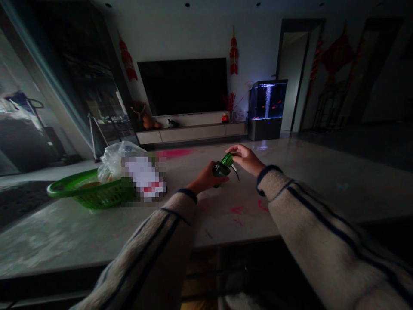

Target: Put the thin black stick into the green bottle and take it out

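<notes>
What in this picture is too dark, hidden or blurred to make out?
Head view, green object: small, dim, partly covered by left hand and right hand; kind unclear.
Head view, item by the green basket: pixelated patch hides it.
Head view, plastic bag contents: too dim.

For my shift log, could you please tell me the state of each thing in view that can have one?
left hand: shut around the small green object
right hand: pinching its upper end
green basket: upright, plastic bag inside
television: screen dark
fish tank: lit
</notes>
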The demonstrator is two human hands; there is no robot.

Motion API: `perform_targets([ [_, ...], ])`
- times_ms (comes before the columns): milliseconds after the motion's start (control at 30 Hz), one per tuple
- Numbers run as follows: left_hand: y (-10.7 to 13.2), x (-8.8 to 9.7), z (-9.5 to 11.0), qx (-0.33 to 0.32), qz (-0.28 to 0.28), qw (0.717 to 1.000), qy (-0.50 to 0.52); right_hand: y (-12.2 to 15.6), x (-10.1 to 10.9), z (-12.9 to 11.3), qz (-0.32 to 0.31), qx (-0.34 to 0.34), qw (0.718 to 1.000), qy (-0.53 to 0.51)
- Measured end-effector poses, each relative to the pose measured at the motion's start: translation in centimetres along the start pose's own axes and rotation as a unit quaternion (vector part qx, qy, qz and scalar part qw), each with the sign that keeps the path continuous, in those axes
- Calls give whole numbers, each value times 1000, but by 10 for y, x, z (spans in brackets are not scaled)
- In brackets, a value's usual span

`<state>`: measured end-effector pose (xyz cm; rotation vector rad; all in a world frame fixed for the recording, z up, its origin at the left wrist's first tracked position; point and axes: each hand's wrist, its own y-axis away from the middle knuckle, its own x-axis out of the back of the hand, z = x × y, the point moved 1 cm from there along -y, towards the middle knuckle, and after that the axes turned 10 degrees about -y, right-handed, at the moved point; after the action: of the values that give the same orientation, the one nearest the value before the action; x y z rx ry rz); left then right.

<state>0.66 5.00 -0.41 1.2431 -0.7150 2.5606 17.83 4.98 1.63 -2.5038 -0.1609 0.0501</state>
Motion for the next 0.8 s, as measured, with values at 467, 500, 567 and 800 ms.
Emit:
perform_targets([
  [467,0,0,-3,-7,-3,1000,-14,0,-3,3,1,22,1000,17],
  [500,0,0,-3,-8,-5,1000,-12,0,-3,2,1,21,1000,18],
  [567,0,1,-3,-8,-5,1000,-15,0,-2,1,-2,14,1000,24],
  [800,0,1,-2,-13,5,1000,-21,1,-1,-1,1,-19,999,44],
])
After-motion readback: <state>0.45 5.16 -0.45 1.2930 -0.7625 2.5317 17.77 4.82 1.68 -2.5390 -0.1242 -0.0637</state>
